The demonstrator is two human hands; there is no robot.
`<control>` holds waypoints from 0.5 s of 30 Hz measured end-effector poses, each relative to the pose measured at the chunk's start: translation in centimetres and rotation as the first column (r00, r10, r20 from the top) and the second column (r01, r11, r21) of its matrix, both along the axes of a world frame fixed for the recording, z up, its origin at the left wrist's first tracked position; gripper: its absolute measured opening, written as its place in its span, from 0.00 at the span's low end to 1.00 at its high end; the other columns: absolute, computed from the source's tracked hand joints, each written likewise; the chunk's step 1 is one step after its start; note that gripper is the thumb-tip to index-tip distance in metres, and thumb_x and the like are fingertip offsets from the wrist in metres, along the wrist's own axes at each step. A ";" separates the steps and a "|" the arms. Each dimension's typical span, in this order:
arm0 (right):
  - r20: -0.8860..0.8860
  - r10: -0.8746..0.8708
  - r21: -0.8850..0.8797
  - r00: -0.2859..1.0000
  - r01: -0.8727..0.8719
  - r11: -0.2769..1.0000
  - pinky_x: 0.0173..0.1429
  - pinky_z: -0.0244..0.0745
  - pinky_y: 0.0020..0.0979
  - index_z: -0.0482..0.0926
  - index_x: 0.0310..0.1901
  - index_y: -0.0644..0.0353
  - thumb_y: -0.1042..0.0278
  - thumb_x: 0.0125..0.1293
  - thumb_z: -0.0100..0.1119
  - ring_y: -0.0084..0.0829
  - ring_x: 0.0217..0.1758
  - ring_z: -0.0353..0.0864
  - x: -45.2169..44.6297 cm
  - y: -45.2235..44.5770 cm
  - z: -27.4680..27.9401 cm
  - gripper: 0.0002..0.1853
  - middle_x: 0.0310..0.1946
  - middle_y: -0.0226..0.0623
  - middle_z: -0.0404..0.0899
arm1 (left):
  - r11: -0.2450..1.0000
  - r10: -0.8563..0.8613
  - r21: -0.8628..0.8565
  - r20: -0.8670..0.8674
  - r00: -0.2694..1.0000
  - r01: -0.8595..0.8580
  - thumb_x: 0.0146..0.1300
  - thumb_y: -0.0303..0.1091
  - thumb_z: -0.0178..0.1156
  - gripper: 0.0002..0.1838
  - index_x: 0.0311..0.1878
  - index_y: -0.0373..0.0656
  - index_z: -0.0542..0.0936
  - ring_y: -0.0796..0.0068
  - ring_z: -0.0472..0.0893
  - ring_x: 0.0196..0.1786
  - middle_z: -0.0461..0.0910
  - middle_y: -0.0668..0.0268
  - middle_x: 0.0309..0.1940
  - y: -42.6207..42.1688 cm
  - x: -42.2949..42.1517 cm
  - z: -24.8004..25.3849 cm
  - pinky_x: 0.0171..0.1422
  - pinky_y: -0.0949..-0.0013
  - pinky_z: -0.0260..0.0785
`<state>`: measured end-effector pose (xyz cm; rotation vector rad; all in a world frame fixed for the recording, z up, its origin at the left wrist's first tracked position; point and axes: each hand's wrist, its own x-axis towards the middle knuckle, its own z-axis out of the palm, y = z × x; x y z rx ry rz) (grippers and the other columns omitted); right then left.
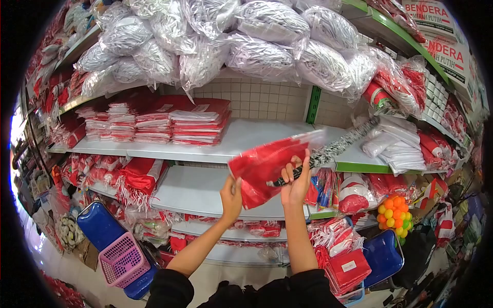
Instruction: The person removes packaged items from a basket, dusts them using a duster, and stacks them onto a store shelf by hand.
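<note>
A red and white folded cloth in clear plastic (257, 167) is held up before the middle shelf. My left hand (231, 199) pinches its lower left edge. My right hand (296, 180) has its fingers wrapped around the dark handle of a feather duster (341, 145), close to the packet's right side. The duster's grey and black fluffy part slants up to the right over the shelf. Whether my right hand also grips the packet, I cannot tell.
Stacks of red and white packets (200, 120) stand on the middle shelf (246, 134). Bags of white strips (267, 51) hang over the upper shelf. White packets (395, 146) lie right. Below are a pink basket (123, 259), blue chairs (382, 259) and a red packet pile (346, 269).
</note>
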<state>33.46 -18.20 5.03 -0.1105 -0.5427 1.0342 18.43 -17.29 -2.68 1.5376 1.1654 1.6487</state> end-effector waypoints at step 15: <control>0.591 0.323 -0.583 0.739 0.115 0.804 0.11 0.50 0.21 0.65 0.33 0.56 0.55 0.71 0.46 0.16 0.10 0.56 2.1 -5.7 -19.2 0.14 0.14 0.23 0.60 | 0.991 -0.129 0.086 0.447 0.885 0.101 0.69 0.28 0.47 0.15 0.56 0.33 0.70 0.75 0.75 0.50 0.76 0.60 0.49 11.7 -2.5 -2.0 0.55 0.73 0.66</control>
